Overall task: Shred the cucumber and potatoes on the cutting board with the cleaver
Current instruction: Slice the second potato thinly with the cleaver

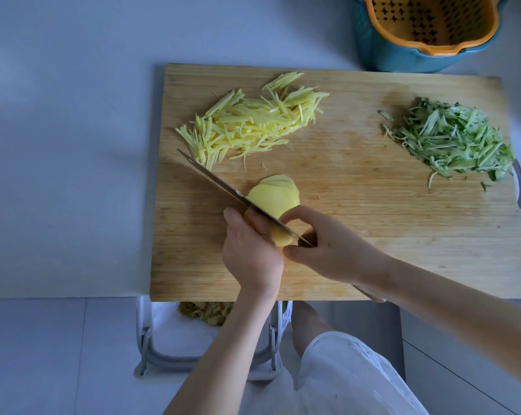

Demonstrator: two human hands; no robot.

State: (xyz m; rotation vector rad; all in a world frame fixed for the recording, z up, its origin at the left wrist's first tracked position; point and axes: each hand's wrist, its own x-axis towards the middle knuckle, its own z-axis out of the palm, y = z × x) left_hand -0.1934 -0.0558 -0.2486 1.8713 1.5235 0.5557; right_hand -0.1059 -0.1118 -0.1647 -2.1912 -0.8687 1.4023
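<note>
Cutting board (373, 235) beneath cleaver (217, 184), potato (272, 197)

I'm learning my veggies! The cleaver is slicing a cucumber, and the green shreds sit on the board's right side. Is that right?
Not quite. The head view shows the cleaver slicing a potato, not a cucumber. The green shreds do sit on the board's right side.
</note>
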